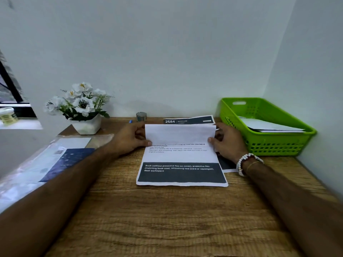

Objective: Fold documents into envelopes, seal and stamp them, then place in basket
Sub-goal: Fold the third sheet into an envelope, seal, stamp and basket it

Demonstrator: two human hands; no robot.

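Note:
A printed document (pixel 181 156) lies on the wooden desk (pixel 157 216) in front of me, with its top part folded over toward me so the blank back shows. My left hand (pixel 130 139) pinches the left edge of the folded flap. On the right edge, my right hand (pixel 227 142) holds the flap with thumb in front. Another printed sheet (pixel 189 120) lies beneath, sticking out at the far side and to the right. At the right by the wall stands a green basket (pixel 267 145) holding white envelopes (pixel 267 126).
A white pot of white flowers (pixel 81 108) stands at the back left. A small grey cylinder (pixel 141 116) and a blue pen tip (pixel 130 121) sit by the wall. Clear plastic sleeves with papers (pixel 48 164) lie at the left edge.

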